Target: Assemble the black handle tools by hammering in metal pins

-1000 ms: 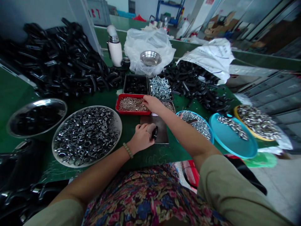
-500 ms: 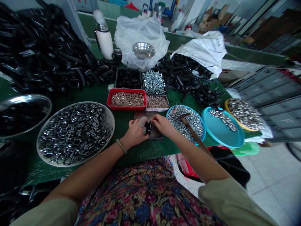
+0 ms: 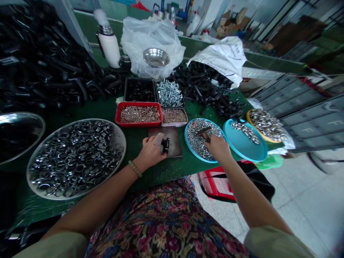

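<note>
Gripping a small black part [image 3: 165, 145] on a dark plate [image 3: 173, 143], the left hand [image 3: 150, 154] sits near the desk edge [image 3: 163, 179]. The right hand [image 3: 218, 148] closes on a hammer [image 3: 203, 131], head pointing up-left.

Green worktop [image 3: 172, 175] carries a round steel tray of rings [image 3: 124, 141], red tray of pins [image 3: 138, 125], black tray of bolts [image 3: 170, 94]. Black plastic parts heaped back left [image 3: 45, 68], more spilling from a white woven sack [image 3: 219, 53]. Behind: white flask [image 3: 109, 50], clear plastic bag [image 3: 150, 39], steel bowl on it [image 3: 156, 57]. Right: teal plate [image 3: 242, 147], yellow plate [image 3: 248, 118], both with metal parts.
</note>
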`<move>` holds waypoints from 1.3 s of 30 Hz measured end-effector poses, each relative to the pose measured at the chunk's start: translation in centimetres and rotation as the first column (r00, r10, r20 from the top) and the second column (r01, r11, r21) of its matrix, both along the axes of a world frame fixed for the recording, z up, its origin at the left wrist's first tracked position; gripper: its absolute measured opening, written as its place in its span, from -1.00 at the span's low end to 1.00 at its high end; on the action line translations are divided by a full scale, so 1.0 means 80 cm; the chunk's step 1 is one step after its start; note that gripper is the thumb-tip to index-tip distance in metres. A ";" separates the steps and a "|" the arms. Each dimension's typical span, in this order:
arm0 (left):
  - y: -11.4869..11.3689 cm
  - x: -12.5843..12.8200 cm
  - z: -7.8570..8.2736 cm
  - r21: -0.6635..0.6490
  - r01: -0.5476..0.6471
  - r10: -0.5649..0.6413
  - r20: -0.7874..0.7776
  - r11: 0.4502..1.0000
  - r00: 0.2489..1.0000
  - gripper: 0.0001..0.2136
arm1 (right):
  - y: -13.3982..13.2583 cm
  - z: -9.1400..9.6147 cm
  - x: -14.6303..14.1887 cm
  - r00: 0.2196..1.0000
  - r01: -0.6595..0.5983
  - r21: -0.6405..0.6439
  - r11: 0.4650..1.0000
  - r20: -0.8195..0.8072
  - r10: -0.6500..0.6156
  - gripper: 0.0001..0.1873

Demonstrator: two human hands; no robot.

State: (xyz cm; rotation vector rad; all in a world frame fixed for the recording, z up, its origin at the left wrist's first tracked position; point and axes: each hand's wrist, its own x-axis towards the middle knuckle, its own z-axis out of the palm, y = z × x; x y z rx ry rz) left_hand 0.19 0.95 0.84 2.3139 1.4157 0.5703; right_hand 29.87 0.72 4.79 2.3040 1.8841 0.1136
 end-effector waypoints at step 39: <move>0.016 0.033 0.087 -0.737 0.172 0.729 0.674 0.653 0.118 -0.48 | 0.050 0.013 0.243 0.782 0.595 0.093 0.798 -0.298 -0.548 -0.66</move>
